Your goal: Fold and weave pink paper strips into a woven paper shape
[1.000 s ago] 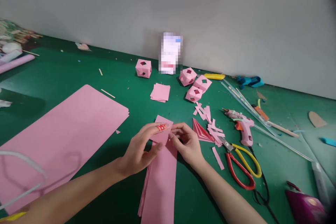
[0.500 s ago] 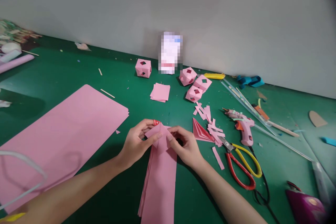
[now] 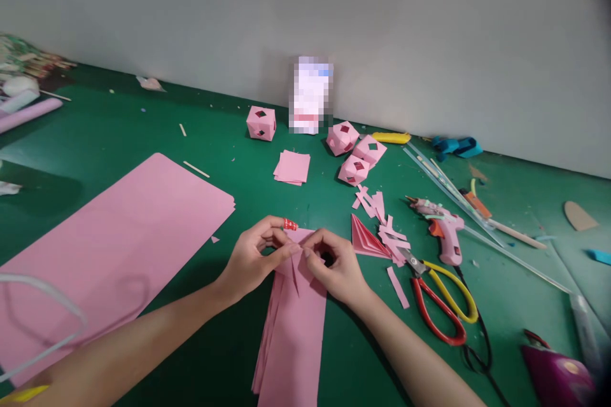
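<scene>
Craft workspace, tabletop type; home or wkshop., can't tell. Green tbl. (image 3: 214, 133) set against plain grey wall (image 3: 429, 32). Evid.: lg. pink card sheets (image 3: 124, 254), L; pink card strips (image 3: 293, 343), near ctr.; sm. pierced paper solids (image 3: 254, 127), x4, far ctr.; glue gun (image 3: 449, 238) w/ cord, R; red/yel.-hdl. scissors (image 3: 414, 263), R; paper offcuts (image 3: 377, 206), loose, by scissor blades; misc. thin sticks (image 3: 45, 65), bundled, far L.

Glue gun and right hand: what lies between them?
The head view shows a folded pink paper and loose paper strips between right hand and glue gun, with scissors reaching in.
</scene>
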`<state>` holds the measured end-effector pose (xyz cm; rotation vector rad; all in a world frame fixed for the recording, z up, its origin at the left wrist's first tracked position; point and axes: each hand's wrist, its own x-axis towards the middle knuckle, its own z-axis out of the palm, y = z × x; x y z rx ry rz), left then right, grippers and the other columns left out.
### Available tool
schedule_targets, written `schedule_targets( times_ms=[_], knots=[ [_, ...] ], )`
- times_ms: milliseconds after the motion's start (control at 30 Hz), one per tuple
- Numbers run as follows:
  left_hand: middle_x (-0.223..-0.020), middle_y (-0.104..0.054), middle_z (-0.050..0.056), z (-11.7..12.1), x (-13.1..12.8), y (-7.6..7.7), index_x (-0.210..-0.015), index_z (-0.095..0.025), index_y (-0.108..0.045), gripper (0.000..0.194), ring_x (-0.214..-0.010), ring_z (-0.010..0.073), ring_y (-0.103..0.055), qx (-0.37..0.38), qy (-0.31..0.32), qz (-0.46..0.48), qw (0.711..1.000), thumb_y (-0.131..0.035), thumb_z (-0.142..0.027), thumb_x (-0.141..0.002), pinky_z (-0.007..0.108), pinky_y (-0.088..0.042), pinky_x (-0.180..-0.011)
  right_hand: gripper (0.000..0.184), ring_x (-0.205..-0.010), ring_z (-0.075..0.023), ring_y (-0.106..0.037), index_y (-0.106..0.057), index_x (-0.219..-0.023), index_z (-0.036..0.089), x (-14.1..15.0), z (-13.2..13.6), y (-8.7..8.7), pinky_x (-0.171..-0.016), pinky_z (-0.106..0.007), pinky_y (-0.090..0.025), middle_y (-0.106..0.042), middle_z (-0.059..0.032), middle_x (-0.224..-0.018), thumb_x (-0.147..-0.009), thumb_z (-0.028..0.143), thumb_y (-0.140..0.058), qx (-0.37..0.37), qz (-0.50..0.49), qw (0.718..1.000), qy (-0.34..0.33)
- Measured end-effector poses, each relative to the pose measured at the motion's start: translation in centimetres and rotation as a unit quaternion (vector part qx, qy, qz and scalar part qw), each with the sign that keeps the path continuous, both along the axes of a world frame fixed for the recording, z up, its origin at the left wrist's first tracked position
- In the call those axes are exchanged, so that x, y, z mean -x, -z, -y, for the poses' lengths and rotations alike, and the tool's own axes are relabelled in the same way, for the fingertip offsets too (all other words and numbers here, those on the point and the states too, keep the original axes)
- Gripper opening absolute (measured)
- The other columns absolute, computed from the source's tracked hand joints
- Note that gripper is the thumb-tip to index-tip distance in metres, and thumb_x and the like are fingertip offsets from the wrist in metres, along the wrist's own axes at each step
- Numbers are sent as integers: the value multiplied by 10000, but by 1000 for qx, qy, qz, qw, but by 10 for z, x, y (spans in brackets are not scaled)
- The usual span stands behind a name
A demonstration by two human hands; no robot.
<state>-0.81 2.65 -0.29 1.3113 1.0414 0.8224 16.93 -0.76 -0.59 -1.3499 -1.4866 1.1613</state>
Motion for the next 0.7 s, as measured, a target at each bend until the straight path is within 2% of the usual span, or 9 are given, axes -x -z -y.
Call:
schedule_targets(
  times_ms=[100,267,467,600,700],
  knots=[
    [-713,-633,-18,-1,0,-1,-983,-172,-585,249,-708,134,-622,14,-11,17,1000,-717,-278,-801,247,-486,-707,85,-548,-103,-416,-535,-672,188,2,-2,0,-524,-238,-330,-515,29,-616,-729,135,-569,9,-6,1000,11],
    [-702,-587,-37,-5,3,3,-1062,-183,-573,324,-667,103,-561,53,-71,74,993,-734,-262,-793,220,-454,-666,102,-514,-94,-387,-496,-639,195,-2,-3,-1,-489,-227,-300,-470,43,-582,-688,127,-555,35,-42,998,36],
    [-678,-527,-46,-14,4,3,-1064,-173,-605,346,-660,102,-547,68,-158,138,975,-753,-255,-762,227,-451,-663,116,-503,-90,-393,-498,-682,195,-12,-2,5,-476,-223,-306,-467,38,-606,-773,212,-568,32,-133,986,91],
    [-706,-576,-30,-14,4,4,-1079,-180,-596,366,-691,122,-592,67,-148,125,979,-752,-277,-762,241,-475,-677,156,-540,-102,-462,-575,-825,186,-12,-2,7,-518,-235,-374,-526,17,-664,-881,330,-553,36,-153,984,86],
    [-756,-625,-15,-11,3,7,-1083,-190,-583,359,-768,135,-629,66,-142,113,981,-741,-286,-775,244,-488,-729,206,-594,-115,-494,-622,-921,180,-9,-2,5,-547,-242,-406,-579,-12,-739,-892,377,-570,40,-134,988,65]
  ],
)
